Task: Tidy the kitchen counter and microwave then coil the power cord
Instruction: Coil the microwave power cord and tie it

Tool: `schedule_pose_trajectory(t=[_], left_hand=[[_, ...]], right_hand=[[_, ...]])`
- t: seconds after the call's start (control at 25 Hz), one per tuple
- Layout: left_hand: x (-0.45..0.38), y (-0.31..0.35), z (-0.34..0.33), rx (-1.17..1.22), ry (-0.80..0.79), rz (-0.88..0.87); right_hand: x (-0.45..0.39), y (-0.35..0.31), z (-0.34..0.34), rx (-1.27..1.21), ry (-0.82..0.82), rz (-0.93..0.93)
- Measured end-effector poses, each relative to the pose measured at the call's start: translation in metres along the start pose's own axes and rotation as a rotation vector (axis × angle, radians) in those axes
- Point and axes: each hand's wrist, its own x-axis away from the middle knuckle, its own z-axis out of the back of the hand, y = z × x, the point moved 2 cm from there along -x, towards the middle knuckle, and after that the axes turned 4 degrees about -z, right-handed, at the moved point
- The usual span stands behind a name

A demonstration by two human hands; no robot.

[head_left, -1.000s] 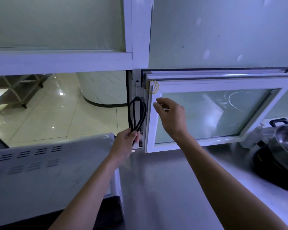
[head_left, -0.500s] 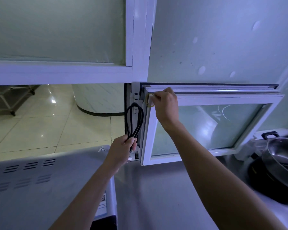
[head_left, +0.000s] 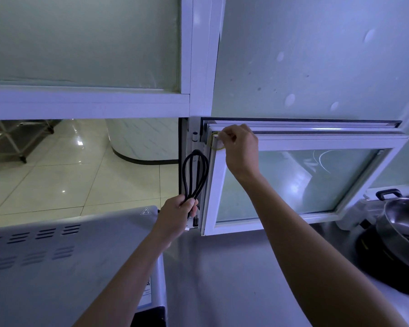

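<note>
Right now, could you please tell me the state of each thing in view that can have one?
Black power cord: folded into loops, upright, gripped at the base by the left hand.
Yellow rubber band: looped over the window corner, pinched by the right hand.
White-framed glass window: swung open inward.
Silver microwave: on the counter, door out of view.
Steel pot: uncovered, on a black cooker.

White-framed windows [head_left: 305,138], glossy tiled floor [head_left: 57,180]
</note>
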Motion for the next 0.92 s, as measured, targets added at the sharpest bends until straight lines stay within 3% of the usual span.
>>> schedule_pose_trajectory(t=[0.12, 0.32, 0.6, 0.92], left_hand=[[0.006, -0.011, -0.002, -0.024, -0.023, 0.028], [0.022, -0.034, -0.017, -0.02, -0.096, 0.06], [0.034, -0.054, -0.028, -0.288, -0.133, 0.008], [0.032, -0.057, -0.052, -0.424, -0.187, 0.025]], right_hand=[[0.025, 0.019, 0.012, -0.098, 0.024, -0.059], [0.08, 0.079, 0.029, -0.229, 0.019, -0.336], [0.144, 0.142, 0.053, -0.447, -0.021, -0.632], [0.159, 0.157, 0.066, -0.646, -0.105, -0.739]])
